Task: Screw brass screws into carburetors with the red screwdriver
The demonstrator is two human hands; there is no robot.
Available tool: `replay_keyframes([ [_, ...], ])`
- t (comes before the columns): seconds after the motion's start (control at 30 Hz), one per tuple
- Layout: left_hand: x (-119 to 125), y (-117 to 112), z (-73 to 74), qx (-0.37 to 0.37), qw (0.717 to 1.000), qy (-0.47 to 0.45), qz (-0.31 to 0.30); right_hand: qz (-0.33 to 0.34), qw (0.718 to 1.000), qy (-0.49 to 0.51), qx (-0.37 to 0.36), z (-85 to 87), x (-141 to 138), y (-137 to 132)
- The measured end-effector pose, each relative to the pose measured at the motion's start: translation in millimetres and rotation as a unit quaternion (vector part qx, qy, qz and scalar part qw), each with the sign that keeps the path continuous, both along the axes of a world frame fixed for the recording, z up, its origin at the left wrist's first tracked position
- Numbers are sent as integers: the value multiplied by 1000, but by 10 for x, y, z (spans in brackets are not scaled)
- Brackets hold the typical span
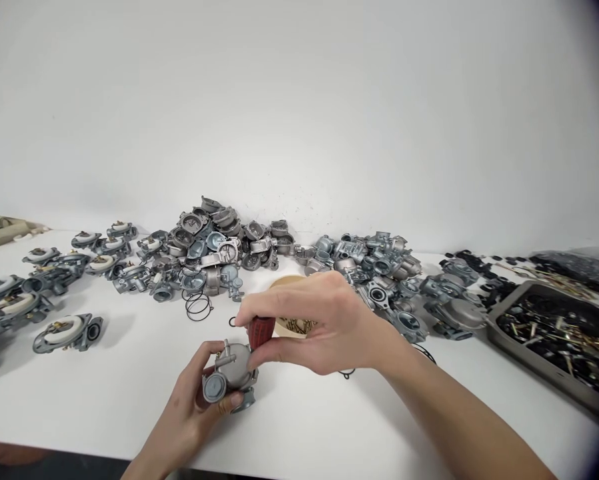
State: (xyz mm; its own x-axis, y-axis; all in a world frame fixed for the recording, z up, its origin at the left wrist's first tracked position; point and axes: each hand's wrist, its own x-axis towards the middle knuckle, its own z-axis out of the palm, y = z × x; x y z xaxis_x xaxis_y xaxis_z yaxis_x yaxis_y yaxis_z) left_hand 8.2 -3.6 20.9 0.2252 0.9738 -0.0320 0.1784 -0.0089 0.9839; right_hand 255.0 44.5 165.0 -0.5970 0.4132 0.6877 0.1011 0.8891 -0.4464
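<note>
My left hand (189,400) is closed around a small grey metal carburetor (229,373), holding it just above the white table (104,387) near the front edge. My right hand (319,327) is closed on a red-handled screwdriver (259,332), which stands upright with its lower end on top of the carburetor. The tool's tip is hidden behind the part and my fingers.
A large heap of carburetor bodies (219,247) lies at the back, and more (379,267) to the right. Assembled units with white tops (64,330) sit at left. A small bowl of brass screws (294,323), black O-rings (198,307) and a grey parts tray (554,340) are nearby.
</note>
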Motion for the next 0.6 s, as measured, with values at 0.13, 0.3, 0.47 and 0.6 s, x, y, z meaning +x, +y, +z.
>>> replay_keyframes([
  [0.13,-32,32,-10,-24,1000,13,-10,-43,997,-66,-20,117,136,-20],
  [0.3,-25,73,-62,-38,999,23,-21,-80,990,-94,-68,15,446,-173],
  [0.47,18,62,-105,20,998,56,-26,-126,988,-22,-92,-356,751,-368],
  [0.6,31,33,-88,100,992,75,-13,-142,973,106,-149,-675,921,-381],
])
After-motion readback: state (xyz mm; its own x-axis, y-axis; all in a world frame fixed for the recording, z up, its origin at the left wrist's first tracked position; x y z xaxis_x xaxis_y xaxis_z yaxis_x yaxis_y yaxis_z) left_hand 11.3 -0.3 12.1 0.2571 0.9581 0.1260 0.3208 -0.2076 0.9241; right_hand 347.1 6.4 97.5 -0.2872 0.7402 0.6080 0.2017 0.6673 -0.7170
